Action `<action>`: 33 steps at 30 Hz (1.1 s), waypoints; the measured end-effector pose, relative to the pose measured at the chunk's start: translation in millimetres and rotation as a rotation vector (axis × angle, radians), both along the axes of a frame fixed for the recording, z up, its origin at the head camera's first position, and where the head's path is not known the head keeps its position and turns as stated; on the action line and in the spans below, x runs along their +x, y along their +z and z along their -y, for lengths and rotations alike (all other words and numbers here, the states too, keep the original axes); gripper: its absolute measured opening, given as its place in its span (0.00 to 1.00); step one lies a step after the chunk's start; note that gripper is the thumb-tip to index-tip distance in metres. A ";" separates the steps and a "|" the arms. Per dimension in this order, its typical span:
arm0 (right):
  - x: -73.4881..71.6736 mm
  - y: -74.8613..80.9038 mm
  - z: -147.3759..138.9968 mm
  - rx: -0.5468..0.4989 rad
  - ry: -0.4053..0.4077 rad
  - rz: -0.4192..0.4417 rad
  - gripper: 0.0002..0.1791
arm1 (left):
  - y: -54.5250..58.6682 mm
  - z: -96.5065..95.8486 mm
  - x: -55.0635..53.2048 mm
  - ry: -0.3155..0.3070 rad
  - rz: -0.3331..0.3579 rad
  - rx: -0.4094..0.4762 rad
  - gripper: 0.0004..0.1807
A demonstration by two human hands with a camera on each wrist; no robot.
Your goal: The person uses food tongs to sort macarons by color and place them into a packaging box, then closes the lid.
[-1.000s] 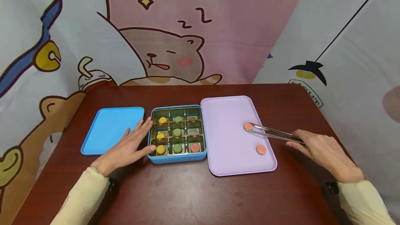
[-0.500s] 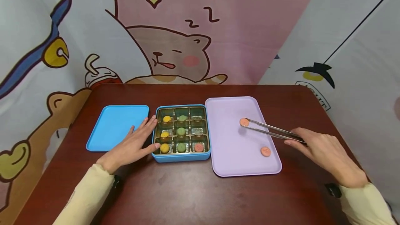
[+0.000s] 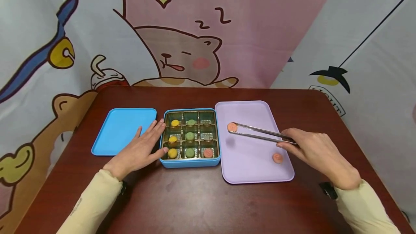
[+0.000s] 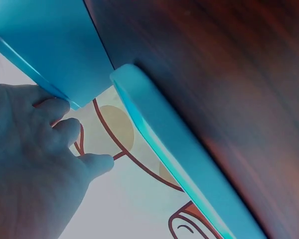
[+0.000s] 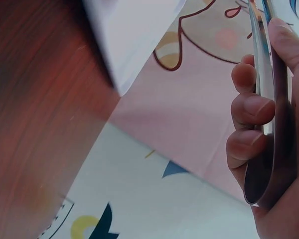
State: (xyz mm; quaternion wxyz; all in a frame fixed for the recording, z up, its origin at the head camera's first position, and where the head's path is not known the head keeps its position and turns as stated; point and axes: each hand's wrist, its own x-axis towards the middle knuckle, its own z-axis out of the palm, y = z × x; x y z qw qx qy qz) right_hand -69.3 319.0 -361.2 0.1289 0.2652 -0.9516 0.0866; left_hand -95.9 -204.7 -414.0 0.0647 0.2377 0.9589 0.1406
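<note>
My right hand (image 3: 316, 156) grips a pair of metal tongs (image 3: 266, 132), whose tips pinch a round pinkish-orange piece (image 3: 232, 127), like a small cookie. The piece is above the lilac tray (image 3: 250, 174), its shadow falling on the tray just below. The right wrist view shows fingers and thumb curled round the tongs (image 5: 281, 149). With fingers extended, my left hand (image 3: 136, 154) touches the left side of a blue box (image 3: 190, 163); its thumb reaches the front-left corner. The box's gold divided insert holds yellow pieces on the left, green in the middle, and a pink one (image 3: 208, 152) front right.
A second pinkish-orange piece (image 3: 277, 158) lies on the tray's right side. Left of the box, a blue lid (image 3: 121, 129) lies flat, partly behind the left hand. Everything sits on a dark brown table (image 3: 188, 205), before a cartoon-printed cloth (image 3: 253, 21).
The right hand has moved left with the tongs, lifting the pinkish-orange piece off the tray's right side and bringing it toward the box. The left hand stays at the box; the head view has shifted slightly.
</note>
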 end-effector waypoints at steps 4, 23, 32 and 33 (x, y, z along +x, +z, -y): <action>-4.9 1.4 13.1 0.010 0.018 0.006 0.17 | -0.8 -0.8 0.9 0.009 -0.006 -0.010 0.48; -33.0 7.4 59.2 0.050 0.145 0.043 0.16 | 0.3 -0.5 -0.4 0.013 0.012 -0.007 0.48; -38.1 16.2 73.4 0.105 0.195 -0.024 0.16 | -0.4 -0.5 -0.5 0.016 0.010 -0.012 0.48; -38.6 16.9 74.4 0.109 0.198 -0.031 0.16 | -0.5 -0.3 -0.3 0.017 0.012 -0.012 0.48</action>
